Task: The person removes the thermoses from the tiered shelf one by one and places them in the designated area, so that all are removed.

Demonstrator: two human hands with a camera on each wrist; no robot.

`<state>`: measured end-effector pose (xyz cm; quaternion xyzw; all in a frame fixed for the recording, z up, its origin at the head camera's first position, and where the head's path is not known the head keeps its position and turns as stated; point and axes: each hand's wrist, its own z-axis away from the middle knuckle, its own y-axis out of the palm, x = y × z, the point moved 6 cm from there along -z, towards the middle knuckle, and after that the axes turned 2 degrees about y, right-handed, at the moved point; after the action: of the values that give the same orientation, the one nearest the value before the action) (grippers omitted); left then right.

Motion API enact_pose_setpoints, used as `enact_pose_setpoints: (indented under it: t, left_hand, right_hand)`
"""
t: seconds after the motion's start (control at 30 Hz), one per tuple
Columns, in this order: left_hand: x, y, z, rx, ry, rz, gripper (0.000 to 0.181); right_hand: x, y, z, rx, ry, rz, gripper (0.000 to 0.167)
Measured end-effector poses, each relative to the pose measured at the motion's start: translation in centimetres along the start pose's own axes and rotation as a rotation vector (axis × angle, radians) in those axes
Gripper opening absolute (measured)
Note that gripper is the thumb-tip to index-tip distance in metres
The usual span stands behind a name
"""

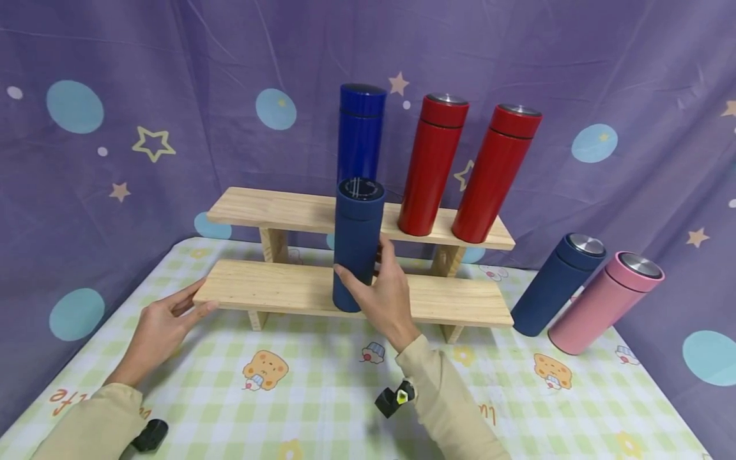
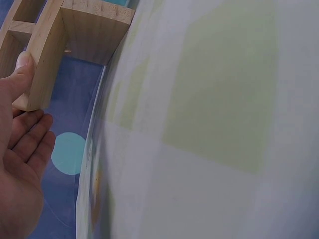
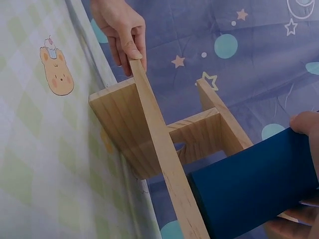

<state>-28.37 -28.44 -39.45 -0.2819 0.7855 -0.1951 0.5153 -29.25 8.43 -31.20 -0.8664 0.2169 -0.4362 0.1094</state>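
Note:
My right hand (image 1: 388, 291) grips a navy blue thermos (image 1: 358, 246) round its lower half. Upright, the thermos has its base at the lower board of a two-tier wooden shelf (image 1: 259, 287); in the right wrist view its bottom meets the board's edge or lies very close to it. At the left end of that lower board, my left hand (image 1: 163, 326) pinches the wood, thumb on top and fingers beneath, as the left wrist view shows. On the upper board stand a glossy blue thermos (image 1: 361, 137), partly hidden by the navy one, and two red thermoses (image 1: 432, 166) (image 1: 497, 176).
Right of the shelf, another navy thermos (image 1: 558, 284) and a pink thermos (image 1: 604, 303) stand on the checked tablecloth (image 1: 322, 396). A purple curtain (image 1: 172, 76) with stars and dots hangs behind. Small black devices (image 1: 151, 436) are at both wrists.

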Motion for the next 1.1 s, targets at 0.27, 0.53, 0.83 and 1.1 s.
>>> enact_pose_setpoints:
  t: [0.27, 0.53, 0.83, 1.1]
  left_hand:
    - [0.1, -0.1, 0.0, -0.005, -0.001, -0.004, 0.063]
    - [0.1, -0.1, -0.1, 0.013, -0.002, 0.002, 0.065]
    - [0.1, -0.2, -0.1, 0.012, -0.008, 0.003, 0.064]
    - [0.0, -0.1, -0.1, 0.002, -0.01, 0.009, 0.064]
  right_hand:
    - [-0.8, -0.9, 0.7, 0.056, 0.076, -0.014, 0.083]
    - [-1.7, -3.4, 2.1, 0.018, 0.061, 0.014, 0.075]
    - [-3.2, -6.5, 3.8, -0.019, 0.007, 0.055, 0.069]
    - [-4.6, -9.9, 5.2, -0.081, -0.025, 0.105, 0.066]
